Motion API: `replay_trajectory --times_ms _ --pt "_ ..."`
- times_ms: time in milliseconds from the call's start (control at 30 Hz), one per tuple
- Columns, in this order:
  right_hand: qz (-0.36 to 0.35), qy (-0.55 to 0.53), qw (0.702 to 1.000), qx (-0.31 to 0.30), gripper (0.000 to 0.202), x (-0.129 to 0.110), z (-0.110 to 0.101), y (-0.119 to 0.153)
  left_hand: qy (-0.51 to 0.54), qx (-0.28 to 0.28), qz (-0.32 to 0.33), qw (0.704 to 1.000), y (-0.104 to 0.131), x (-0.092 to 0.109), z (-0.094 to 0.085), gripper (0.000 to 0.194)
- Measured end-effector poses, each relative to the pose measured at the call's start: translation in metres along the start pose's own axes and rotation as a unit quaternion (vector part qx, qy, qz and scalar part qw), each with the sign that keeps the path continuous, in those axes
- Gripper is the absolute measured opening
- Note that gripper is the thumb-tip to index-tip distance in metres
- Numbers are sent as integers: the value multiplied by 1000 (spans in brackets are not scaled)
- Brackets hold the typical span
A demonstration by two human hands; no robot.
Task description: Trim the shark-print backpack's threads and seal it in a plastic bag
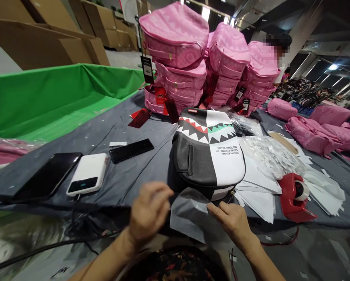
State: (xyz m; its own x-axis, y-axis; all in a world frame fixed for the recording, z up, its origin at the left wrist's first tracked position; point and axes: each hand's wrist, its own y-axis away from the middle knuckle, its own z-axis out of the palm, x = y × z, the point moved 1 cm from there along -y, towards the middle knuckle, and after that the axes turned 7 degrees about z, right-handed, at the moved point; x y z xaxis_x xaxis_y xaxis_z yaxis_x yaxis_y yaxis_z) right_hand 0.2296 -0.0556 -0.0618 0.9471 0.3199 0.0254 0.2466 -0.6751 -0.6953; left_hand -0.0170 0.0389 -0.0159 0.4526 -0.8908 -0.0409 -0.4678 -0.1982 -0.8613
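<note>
A black-and-white Sprayground backpack [197,164] with a shark-teeth print lies on the table, its lettering upside down to me. A thin translucent white sheet [189,216] hangs over the table's front edge, just below the bag. My right hand [232,220] pinches the sheet's upper right side, close to the bag's zipper pull [232,192]. Left of the sheet, my left hand [150,208] is raised with its fingers curled in. It is slightly blurred, and whether anything sits between its fingers is hidden.
Stacked pink backpacks [177,50] with tags rise behind. To the left lie a phone [132,150], a white power bank [89,173] with a cable and a dark tablet [49,175]. On the right are white papers [258,199], clear plastic [271,156] and a red tape dispenser [293,199].
</note>
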Motion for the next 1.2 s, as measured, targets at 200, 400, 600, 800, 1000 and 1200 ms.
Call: replay_trajectory --times_ms 200,400,600,800,1000,1200 --pt "-6 -14 1000 -7 30 -2 -3 -5 168 -73 111 977 9 59 59 9" --pt "210 -189 957 -64 38 7 -12 24 210 -61 120 968 23 39 82 9" --pt "435 -396 802 -100 43 35 -9 59 254 -24 145 956 35 32 79 16" --pt "446 -400 800 27 38 57 19 24 229 -35 139 963 33 33 76 31" --pt "447 -261 839 167 38 60 21 23 142 -113 115 977 16 49 69 22" --pt "136 -34 983 116 26 27 1 34 155 -141 84 974 15 49 69 21"
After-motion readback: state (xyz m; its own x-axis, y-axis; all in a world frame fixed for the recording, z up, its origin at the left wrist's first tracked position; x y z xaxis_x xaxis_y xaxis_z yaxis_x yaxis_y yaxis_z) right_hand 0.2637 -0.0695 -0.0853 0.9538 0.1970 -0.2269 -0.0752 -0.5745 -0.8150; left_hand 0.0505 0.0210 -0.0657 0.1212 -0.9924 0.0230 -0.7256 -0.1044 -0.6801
